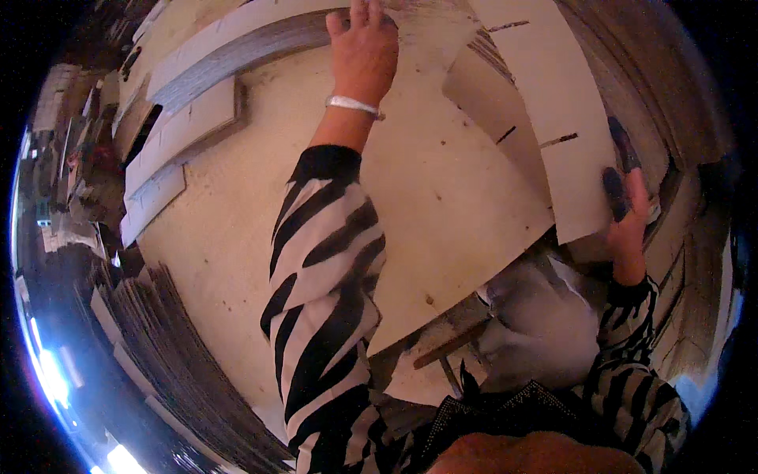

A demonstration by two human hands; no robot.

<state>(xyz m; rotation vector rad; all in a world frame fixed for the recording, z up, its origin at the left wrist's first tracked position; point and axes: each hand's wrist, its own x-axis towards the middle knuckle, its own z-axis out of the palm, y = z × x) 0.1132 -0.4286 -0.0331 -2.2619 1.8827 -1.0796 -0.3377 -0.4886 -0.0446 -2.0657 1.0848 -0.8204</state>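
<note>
My left hand (365, 55) reaches to the far side of the table, fingers stretched forward and partly cut off by the picture's upper edge. It lies at the right end of a curved-looking stack of cardboard strips (260, 49); whether it presses on them I cannot tell. A white band circles that wrist. On the right, a long pale cardboard strip (553, 103) with dark slots runs away from me. My right hand (629, 217), with dark covers on its thumb and a finger, grips this strip's right edge near its close end.
The pale tabletop (442, 213) spreads between my arms. More cut cardboard pieces (185, 130) lie at the left. Upright cardboard sheets (174, 340) are packed at the lower left. Other slotted pieces (497, 118) lie beside the long strip. Brown cardboard (639, 71) stands along the right.
</note>
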